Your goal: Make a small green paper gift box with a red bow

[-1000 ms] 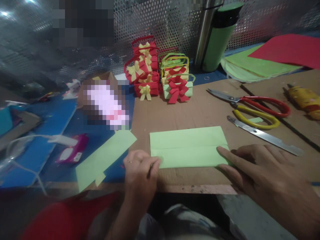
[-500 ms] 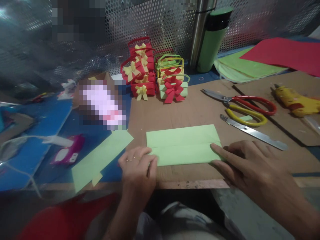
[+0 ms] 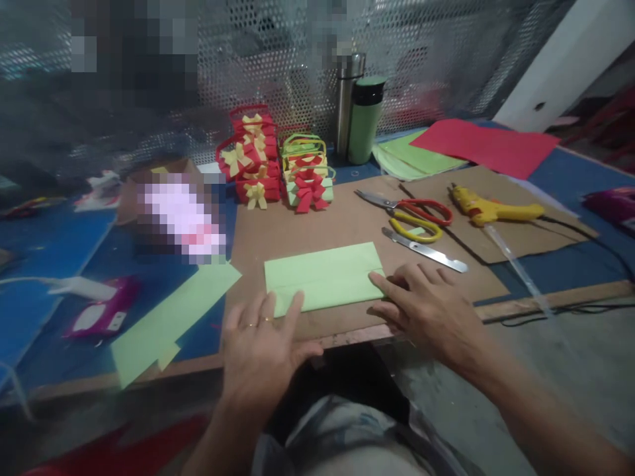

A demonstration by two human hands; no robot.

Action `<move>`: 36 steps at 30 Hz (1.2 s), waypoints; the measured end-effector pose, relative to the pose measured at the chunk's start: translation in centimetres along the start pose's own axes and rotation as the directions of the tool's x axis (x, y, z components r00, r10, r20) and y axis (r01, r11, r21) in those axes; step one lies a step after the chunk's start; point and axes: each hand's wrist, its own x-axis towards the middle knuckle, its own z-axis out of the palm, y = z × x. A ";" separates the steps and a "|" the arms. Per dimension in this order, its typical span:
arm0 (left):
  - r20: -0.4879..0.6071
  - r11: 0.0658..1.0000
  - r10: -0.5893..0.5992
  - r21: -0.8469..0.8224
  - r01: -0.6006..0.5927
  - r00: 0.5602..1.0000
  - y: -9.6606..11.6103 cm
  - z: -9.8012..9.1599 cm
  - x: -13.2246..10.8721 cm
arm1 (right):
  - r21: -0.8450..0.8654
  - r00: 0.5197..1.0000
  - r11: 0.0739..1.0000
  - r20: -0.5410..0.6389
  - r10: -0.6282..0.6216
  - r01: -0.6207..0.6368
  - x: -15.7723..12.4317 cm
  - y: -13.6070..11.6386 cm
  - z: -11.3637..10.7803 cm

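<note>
A folded light-green paper (image 3: 322, 281) lies flat on the cardboard, a crease line running along its length. My left hand (image 3: 262, 344), wearing rings, rests on its left end with fingers spread and thumb apart. At the right end, my right hand (image 3: 421, 307) has the index fingertip on top of the paper and the thumb close to its near edge, the other fingers curled. Left of them is a loose light-green paper strip (image 3: 173, 320). Beyond my right hand lie scissors (image 3: 404, 215) with red and yellow handles and a bare metal blade (image 3: 426, 250).
Small red paper baskets (image 3: 258, 188) and green-and-yellow ones (image 3: 310, 192) with bows stand at the back. Behind are a green bottle (image 3: 367, 122) and a steel flask (image 3: 344, 109). A yellow glue gun (image 3: 486, 208) and red sheets (image 3: 489, 145) lie right; a box (image 3: 133, 198) stands left.
The view has swung right and tilted, so more of the right side shows. My left hand has spread from a curled hold to flatter fingers on the paper; my right hand stays at its right end.
</note>
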 end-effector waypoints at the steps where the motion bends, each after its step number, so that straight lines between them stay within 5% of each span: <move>1: 0.026 1.000 0.010 0.020 -0.011 1.000 0.1 -0.1 -0.1 | -0.003 1.000 1.000 0.019 0.007 -0.007 0.0 0.0 0.0; 8: 0.098 0.995 -0.008 0.100 -0.002 0.995 1.0 0.0 -0.1 | -0.076 0.990 0.997 0.141 -0.006 0.017 0.4 0.1 -0.4; 27: 0.151 0.949 -0.297 -0.065 0.309 0.943 4.3 0.6 0.2 | -0.166 0.974 0.986 0.227 0.007 0.032 0.4 -0.5 -1.3; 36: 0.145 0.961 -0.150 -0.211 0.179 0.978 3.7 0.2 0.9 | -0.129 0.966 0.991 0.254 0.054 -0.021 0.2 -0.3 -1.2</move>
